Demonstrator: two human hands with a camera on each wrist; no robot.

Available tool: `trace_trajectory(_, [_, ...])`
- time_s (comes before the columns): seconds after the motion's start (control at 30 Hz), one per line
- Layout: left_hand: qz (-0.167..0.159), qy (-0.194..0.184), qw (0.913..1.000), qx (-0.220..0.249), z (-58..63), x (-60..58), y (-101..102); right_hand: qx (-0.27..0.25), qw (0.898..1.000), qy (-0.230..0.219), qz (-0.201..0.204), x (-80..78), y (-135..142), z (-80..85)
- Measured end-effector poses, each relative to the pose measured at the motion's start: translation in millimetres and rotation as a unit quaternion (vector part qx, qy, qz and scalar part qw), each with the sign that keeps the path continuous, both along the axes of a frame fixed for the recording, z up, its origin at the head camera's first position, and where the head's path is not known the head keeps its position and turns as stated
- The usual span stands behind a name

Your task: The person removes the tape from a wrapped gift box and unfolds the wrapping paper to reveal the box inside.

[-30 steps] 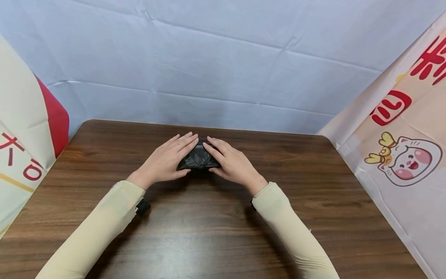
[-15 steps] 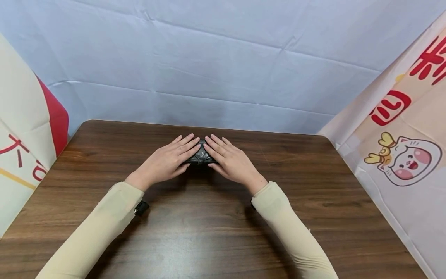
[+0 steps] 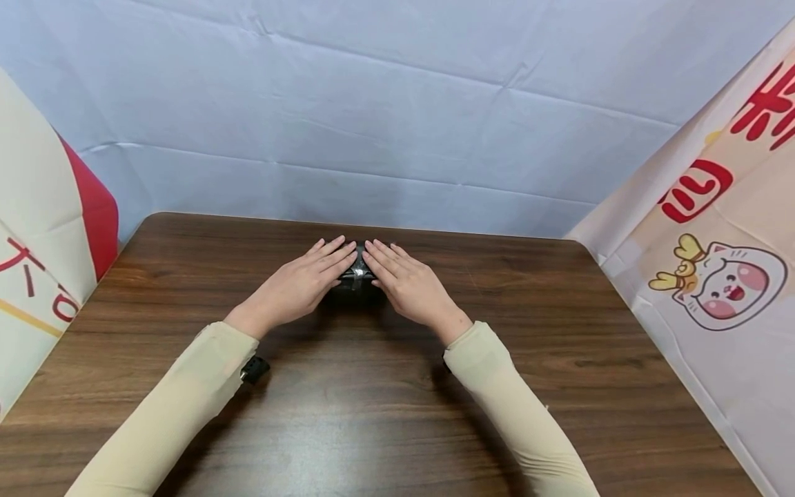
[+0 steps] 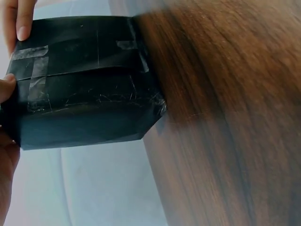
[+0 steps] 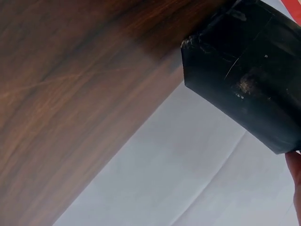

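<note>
A black paper-wrapped box (image 3: 358, 273) stands near the far edge of the table, mostly covered by both hands in the head view. Strips of clear tape cross the folded seam of the box (image 4: 89, 84) in the left wrist view; its lower corner is worn. My left hand (image 3: 293, 286) holds the left end, fingers laid over the top and thumb on the near side. The right end is held by my right hand (image 3: 417, 287), its thumb mostly hidden. In the right wrist view a fingertip (image 5: 295, 167) touches a corner of the box (image 5: 244, 75).
The brown wooden table (image 3: 348, 414) spreads out in front of the box. A pale cloth backdrop (image 3: 373, 124) hangs behind the far edge. Printed banners flank it, one on the left (image 3: 37, 207) and one with a cartoon cat on the right (image 3: 714, 290).
The box has turned between my hands: folded flaps faced up a second ago, and a taped strip shows now. The fingers have slid slightly, and both thumbs have tucked lower.
</note>
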State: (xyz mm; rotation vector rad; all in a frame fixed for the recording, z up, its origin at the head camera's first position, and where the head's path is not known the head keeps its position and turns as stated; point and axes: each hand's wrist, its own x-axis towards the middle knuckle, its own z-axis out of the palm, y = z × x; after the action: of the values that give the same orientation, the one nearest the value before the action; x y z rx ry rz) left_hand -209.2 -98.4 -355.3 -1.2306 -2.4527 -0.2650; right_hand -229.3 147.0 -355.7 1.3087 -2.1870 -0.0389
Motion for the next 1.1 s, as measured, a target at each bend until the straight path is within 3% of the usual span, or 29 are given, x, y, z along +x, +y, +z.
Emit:
trace_trajectory(0.37, [-0.041, -0.005, 0.9975, 0.058, 1.5, -1.7, -3.6, -0.021, 0.999, -0.04, 0.016, 4.6, -0.1, 9.8])
trace_trajectory(0.53, [-0.04, -0.024, 0.9969, 0.064, 4.5, -1.6, -4.2, -0.025, 0.994, -0.101, 0.015, 4.5, 1.3, 17.3])
trace_trajectory(0.87, [-0.02, -0.056, 0.9963, 0.062, 13.6, -0.1, -3.4, -0.031, 0.97, -0.239, 0.003, -1.1, 1.9, 34.0])
trace_trajectory(1.1, [0.009, -0.107, 0.9926, 0.056, 12.5, 0.5, -0.6, -0.039, 0.951, -0.306, -0.019, -3.5, 1.7, 31.3])
